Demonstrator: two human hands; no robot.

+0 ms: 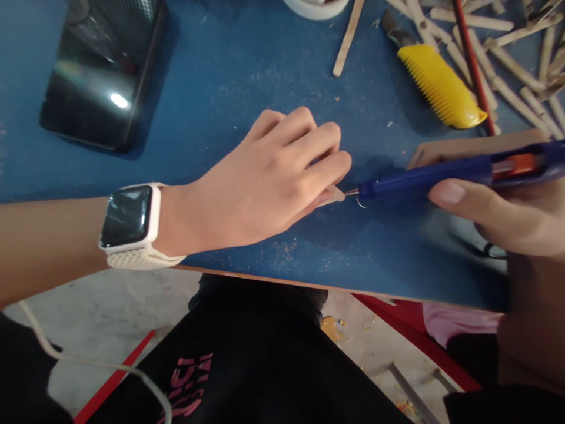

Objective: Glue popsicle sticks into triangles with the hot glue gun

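Observation:
My left hand point(291, 165), a watch on its wrist, rests palm down near the table edge with fingers curled. It pinches a small pale flat piece point(332, 197), like the end of a wooden stick; most of the piece is hidden under the hand. My right hand point(498, 206) grips a blue pen-like tool point(424, 176) with an orange part inside its body. The tool's thin metal tip points left and meets, or nearly meets, the end of the pale piece. A fine whitish curl hangs by the tip. A white object point(474, 235) lies partly hidden beneath my right hand.
A black glossy device point(101, 82) lies at the upper left of the blue table point(212, 70). One wooden stick point(348, 38) is near a white container point(315, 9). A yellow comb-edged tool point(441, 85), a red rod point(474, 65) and piled sticks point(521, 76) are at upper right.

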